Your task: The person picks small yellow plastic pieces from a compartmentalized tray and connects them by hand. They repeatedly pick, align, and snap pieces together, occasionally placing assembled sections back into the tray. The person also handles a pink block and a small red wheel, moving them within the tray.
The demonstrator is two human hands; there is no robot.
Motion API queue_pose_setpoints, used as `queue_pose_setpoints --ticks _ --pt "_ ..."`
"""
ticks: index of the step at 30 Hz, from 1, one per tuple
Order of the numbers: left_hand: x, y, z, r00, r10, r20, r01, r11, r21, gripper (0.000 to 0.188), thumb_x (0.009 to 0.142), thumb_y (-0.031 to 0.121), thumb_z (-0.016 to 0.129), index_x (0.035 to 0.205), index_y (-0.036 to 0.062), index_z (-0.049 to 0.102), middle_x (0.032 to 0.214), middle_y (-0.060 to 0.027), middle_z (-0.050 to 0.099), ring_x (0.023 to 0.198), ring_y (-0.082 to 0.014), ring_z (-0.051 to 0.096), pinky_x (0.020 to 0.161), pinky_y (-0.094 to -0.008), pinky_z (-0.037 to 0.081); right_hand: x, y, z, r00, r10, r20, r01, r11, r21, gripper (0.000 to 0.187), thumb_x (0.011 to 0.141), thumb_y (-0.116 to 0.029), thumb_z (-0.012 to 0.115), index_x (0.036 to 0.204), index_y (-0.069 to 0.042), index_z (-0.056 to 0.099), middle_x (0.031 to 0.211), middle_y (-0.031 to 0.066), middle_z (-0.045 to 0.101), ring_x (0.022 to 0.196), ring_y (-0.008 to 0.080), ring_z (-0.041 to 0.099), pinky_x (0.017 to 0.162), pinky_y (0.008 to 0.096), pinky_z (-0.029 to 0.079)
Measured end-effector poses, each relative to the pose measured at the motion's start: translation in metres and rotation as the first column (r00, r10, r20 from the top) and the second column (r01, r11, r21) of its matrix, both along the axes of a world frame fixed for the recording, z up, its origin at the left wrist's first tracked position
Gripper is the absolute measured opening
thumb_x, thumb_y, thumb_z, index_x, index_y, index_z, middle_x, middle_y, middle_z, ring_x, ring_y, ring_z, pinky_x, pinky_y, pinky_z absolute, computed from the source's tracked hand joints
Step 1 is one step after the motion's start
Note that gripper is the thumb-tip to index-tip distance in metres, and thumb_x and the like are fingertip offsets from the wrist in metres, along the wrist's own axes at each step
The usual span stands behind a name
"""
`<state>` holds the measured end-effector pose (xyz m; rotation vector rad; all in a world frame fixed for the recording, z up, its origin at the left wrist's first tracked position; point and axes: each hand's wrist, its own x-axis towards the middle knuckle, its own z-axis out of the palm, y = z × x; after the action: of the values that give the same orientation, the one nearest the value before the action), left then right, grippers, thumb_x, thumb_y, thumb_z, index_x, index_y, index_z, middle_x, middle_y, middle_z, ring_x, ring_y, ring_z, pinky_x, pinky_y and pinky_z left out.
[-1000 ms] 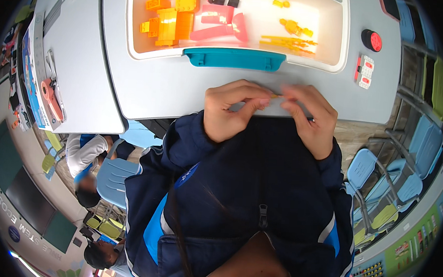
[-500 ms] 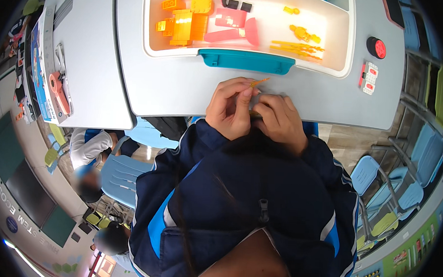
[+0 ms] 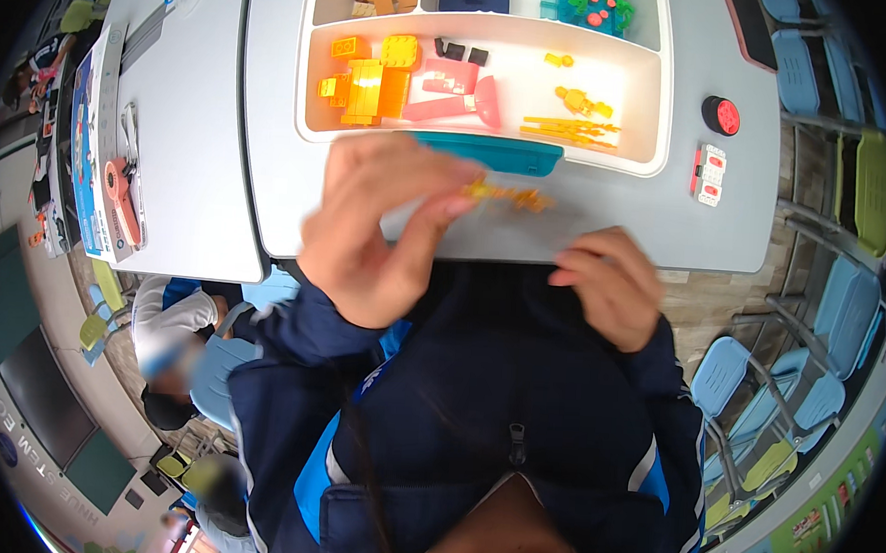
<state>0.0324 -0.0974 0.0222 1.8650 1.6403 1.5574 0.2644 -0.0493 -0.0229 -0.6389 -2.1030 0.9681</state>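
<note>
Mid-frame, your left hand (image 3: 360, 234) clamps a yellow piece (image 3: 512, 195) between fingers; I cannot tell if your right hand (image 3: 615, 289) is closed

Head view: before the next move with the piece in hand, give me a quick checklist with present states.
1. Small yellow-orange plastic piece gripped: ok, between thumb and fingers of the left hand.
2. Piece's exact shape readable: cannot tell, it is blurred.
3. Right hand empty: cannot tell; nothing shows in it, but its fingers are curled.
4. Teal plastic handle fully visible: not ok, the left hand hides part of it.
5. White plastic tray's front compartment uncovered: ok, the pieces inside show.
6. Round black-and-red part outside the tray: ok.
</note>
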Motion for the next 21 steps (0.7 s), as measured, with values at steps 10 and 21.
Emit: queue_pose_setpoints --ticks 10,21 --pt "0.005 0.122 -0.050 0.811 -0.554 -0.189 0.322 0.692 -0.646 0.015 0.080 -0.004 0.068 0.094 -0.0006 0.070 0.091 -0.0172 0.070 0.076 -0.0267 0.068 0.073 -0.0287 0.055 0.041 0.049 0.026 0.860 -0.392 -0.327 0.423 0.906 0.026 0.026 0.087 -0.017 0.069 0.090 0.008 0.063 0.079 0.0190 0.064 0.063 0.0200 0.058 0.057 0.0263 0.045" --pt "0.011 0.131 -0.060 0.864 -0.493 -0.104 0.351 0.736 -0.579 0.012 0.080 -0.004 0.068 0.091 -0.0001 0.069 0.089 -0.0164 0.069 0.077 -0.0258 0.069 0.072 -0.0302 0.056 0.044 0.049 0.004 0.851 -0.454 -0.264 0.455 0.889 -0.062 0.021 0.086 -0.013 0.069 0.090 0.007 0.064 0.078 0.0174 0.065 0.062 0.0188 0.057 0.057 0.0259 0.043"
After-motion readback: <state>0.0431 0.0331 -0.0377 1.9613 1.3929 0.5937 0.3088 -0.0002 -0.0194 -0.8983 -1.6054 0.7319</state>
